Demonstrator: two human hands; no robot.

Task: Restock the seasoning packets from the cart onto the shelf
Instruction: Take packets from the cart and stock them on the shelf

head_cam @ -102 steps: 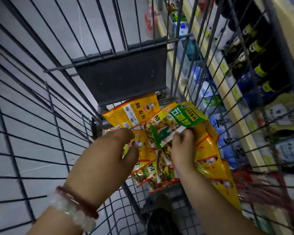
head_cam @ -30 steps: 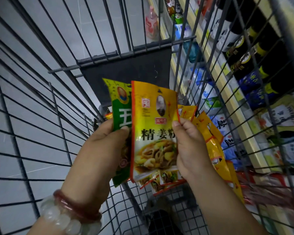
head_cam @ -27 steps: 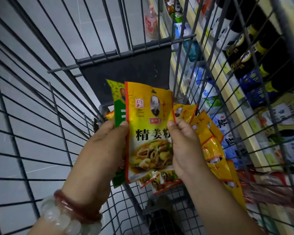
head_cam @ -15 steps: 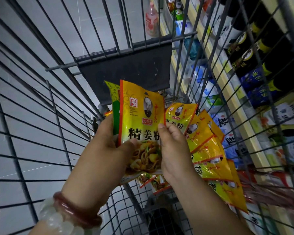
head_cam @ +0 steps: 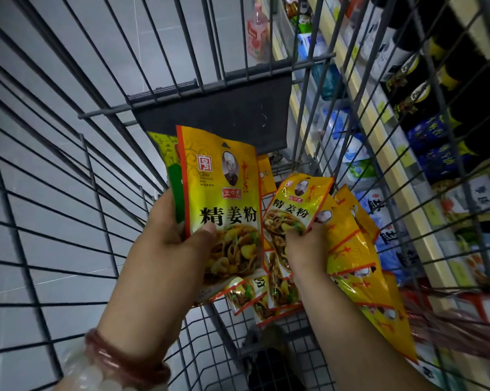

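green packet (head_cam: 173, 176): mostly behind yellow packet (head_cam: 224, 193) | shelf (head_cam: 424, 221): labels blurred

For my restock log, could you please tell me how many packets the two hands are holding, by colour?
Yellow packets: 2, one in the left hand, one in the right hand
Green packets: 1, behind the yellow one in the left hand
Total: 3 that show

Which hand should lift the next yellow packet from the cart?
Right. The right hand already pinches a yellow packet atop the cart pile; the left hand is full, its grip holding the gathered packets.
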